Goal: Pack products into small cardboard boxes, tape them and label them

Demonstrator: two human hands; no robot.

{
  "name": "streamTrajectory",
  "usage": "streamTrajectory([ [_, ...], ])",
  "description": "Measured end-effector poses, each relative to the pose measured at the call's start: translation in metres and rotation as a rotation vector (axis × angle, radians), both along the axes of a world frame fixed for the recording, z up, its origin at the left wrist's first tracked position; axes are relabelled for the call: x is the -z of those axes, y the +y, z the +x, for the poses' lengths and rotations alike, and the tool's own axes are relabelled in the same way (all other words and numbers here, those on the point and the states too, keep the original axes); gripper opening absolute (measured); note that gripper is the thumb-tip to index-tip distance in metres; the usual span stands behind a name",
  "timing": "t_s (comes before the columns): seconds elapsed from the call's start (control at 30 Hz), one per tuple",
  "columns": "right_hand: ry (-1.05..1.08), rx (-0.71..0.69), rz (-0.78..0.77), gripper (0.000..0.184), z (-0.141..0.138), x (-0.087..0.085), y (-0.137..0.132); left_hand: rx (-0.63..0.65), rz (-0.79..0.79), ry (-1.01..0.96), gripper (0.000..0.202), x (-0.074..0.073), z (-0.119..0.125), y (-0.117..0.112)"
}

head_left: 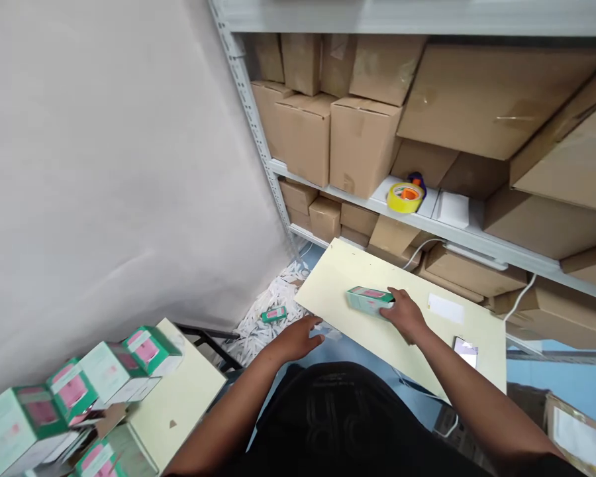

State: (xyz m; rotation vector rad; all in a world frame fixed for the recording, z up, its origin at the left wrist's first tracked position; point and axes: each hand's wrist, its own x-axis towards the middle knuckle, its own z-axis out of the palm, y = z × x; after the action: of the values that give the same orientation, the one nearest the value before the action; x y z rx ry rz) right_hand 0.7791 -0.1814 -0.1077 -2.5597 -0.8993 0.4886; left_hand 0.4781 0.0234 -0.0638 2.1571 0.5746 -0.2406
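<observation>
My right hand (404, 315) grips one end of a green and white carton (370, 301) with a pink panel, over the pale yellow table (342, 271). Nothing is in my left hand (300, 338), which hovers off the table's left edge with its fingers apart. A white sheet of paper (446, 308) lies to the right of the carton. Beyond my right forearm is a phone (465, 352).
Several green and white boxes (146, 348) stand on a second table (179, 384) at left. Paper strips (263, 331) and a small green box (273, 314) lie on the floor. Metal shelves (322, 192) hold brown cartons (362, 142) and a yellow tape roll (403, 201).
</observation>
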Motion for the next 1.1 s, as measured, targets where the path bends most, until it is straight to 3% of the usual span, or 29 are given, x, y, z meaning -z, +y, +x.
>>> streamTrajectory([
  [0.17,-0.175,-0.239,-0.067,0.089,0.005,0.004,0.018,0.136,-0.005,0.041,0.053,0.002,0.041,0.003],
  [0.33,-0.231,-0.455,0.011,0.089,-0.001,0.018,0.025,0.214,-0.046,-0.071,0.055,0.025,0.098,0.010],
  [0.47,-0.275,-0.633,0.040,0.090,-0.008,0.008,0.033,0.156,-0.090,-0.204,0.074,0.046,0.148,0.021],
  [0.53,-0.320,-0.661,0.051,0.083,-0.013,-0.003,0.039,0.184,-0.168,-0.220,0.073,0.053,0.170,0.028],
  [0.6,-0.354,-0.594,0.058,0.074,-0.023,-0.012,0.043,0.255,-0.207,-0.218,0.065,0.058,0.187,0.033],
  [0.67,-0.348,-0.410,0.074,0.065,-0.037,-0.014,0.042,0.293,-0.156,-0.195,0.055,0.060,0.199,0.036],
  [0.8,-0.198,0.308,0.179,0.052,-0.071,0.002,0.026,0.334,-0.042,-0.099,0.052,0.059,0.207,0.036],
  [0.87,0.049,0.524,0.244,0.046,-0.081,0.013,0.019,0.361,-0.023,-0.076,0.047,0.057,0.208,0.033],
  [0.97,0.379,0.521,0.324,0.055,-0.076,0.020,0.018,0.350,0.008,-0.065,0.031,0.053,0.208,0.026],
  [1.1,0.368,0.518,0.311,0.067,-0.050,0.009,0.030,0.254,-0.060,-0.033,0.024,0.053,0.210,0.011],
])
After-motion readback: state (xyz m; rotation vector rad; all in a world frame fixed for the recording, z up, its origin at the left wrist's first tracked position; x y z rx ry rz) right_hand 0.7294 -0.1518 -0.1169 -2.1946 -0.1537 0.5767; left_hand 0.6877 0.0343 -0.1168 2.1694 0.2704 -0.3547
